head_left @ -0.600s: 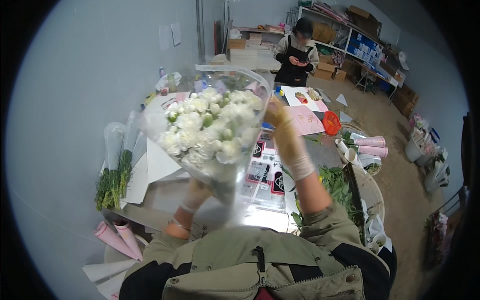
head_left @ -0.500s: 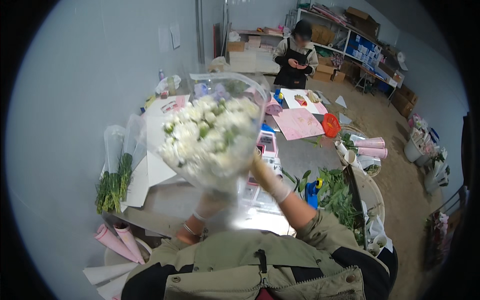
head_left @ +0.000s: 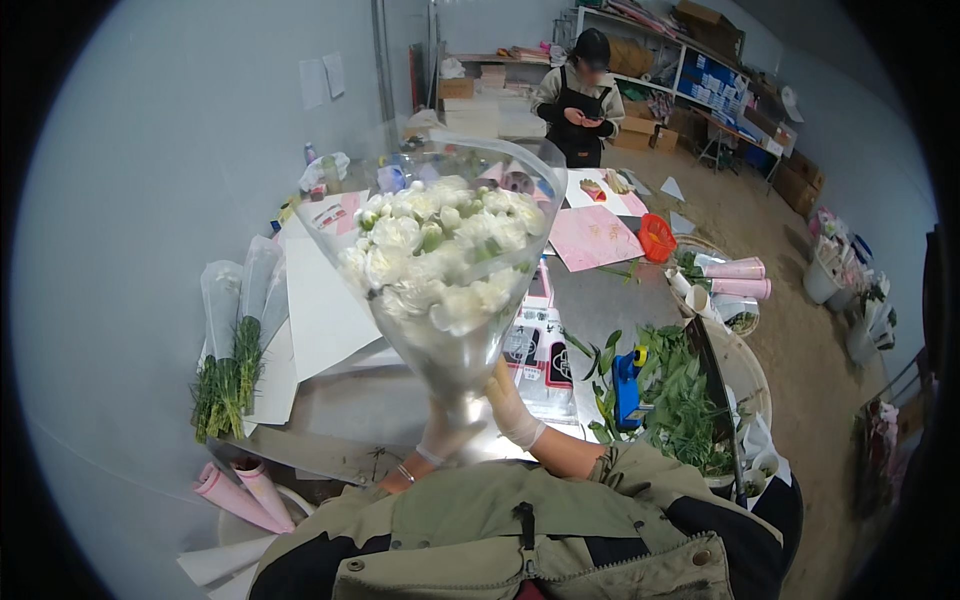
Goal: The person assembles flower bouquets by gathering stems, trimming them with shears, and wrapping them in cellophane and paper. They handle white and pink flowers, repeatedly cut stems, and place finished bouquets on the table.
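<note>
Bouquets of white flowers (head_left: 440, 255): one, in a clear sleeve
Hands: two — left hand (head_left: 445, 432) and right hand (head_left: 512, 405), both gloved, at the bouquet's stem end
Sleeved green stem bundles (head_left: 228, 340): two, at the table's left edge
Pink paper rolls, right (head_left: 738, 278): two, side by side
Pink paper rolls, lower left (head_left: 240, 490): two
Red baskets (head_left: 655, 238): one
Blue tools (head_left: 627, 385): one — among the leaves
Other people (head_left: 580, 95): one, standing beyond the table (head_left: 610, 300)

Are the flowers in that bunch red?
No, the bunch of flowers that the left hand and right hand hold up in a clear plastic sleeve is white.
</note>
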Demonstrator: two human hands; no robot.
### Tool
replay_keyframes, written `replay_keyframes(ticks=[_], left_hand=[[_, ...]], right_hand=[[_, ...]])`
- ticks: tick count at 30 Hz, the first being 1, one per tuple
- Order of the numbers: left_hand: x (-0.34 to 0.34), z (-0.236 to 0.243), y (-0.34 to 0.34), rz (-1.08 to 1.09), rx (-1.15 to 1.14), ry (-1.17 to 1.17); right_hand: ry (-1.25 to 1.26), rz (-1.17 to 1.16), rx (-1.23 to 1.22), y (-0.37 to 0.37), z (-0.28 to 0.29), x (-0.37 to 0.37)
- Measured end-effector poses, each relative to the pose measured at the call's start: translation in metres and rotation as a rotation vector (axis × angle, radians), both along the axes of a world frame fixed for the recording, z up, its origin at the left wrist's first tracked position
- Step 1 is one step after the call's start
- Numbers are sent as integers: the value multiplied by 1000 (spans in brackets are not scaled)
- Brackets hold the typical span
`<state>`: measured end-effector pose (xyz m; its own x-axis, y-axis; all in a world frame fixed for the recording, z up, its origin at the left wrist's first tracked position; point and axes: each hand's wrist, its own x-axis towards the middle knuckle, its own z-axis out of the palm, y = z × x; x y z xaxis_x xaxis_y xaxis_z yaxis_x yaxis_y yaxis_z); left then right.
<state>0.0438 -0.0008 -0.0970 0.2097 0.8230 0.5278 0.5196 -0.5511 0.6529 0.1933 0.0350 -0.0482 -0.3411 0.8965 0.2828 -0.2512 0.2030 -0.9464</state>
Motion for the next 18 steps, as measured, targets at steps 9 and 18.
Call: replay_keyframes(ticks=[9, 18], left_hand=[[-4, -50, 24, -64, -64, -170], [-9, -46, 33, -124, -161, -256]], right_hand=[[-192, -121, 131, -9, -27, -10], [-116, -107, 58, 1, -35, -16]])
